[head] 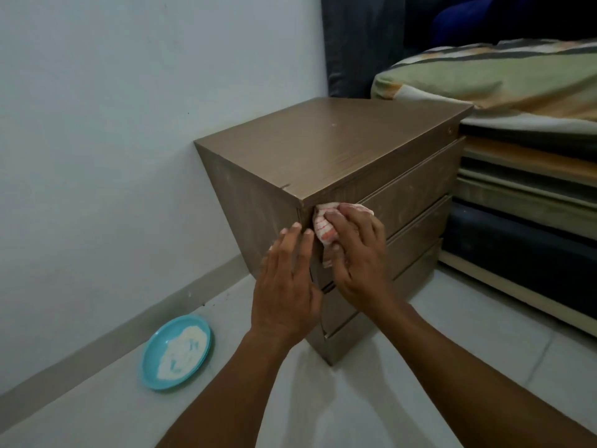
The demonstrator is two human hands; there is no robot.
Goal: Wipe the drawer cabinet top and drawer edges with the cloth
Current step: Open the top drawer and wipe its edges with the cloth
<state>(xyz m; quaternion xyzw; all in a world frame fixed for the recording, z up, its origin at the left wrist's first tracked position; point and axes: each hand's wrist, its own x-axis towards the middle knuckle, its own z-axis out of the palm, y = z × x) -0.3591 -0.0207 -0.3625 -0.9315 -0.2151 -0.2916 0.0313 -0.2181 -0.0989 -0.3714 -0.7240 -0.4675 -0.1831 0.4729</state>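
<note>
A brown wood-grain drawer cabinet (326,147) stands on the floor against the wall, with three drawer fronts facing right. A white cloth with red stripes (324,226) is bunched against the top drawer's left edge, just under the cabinet top's front corner. My right hand (358,250) is closed around the cloth and presses it to the drawer front. My left hand (286,286) lies flat with fingers extended against the cabinet's front corner edge, touching the side panel and holding nothing.
A turquoise plate (151,354) with white powder lies on the floor left of the cabinet, near the wall's skirting. A bed with a striped sheet (504,79) and stacked mattresses stands right behind the cabinet. White tiled floor (468,334) spreads in front.
</note>
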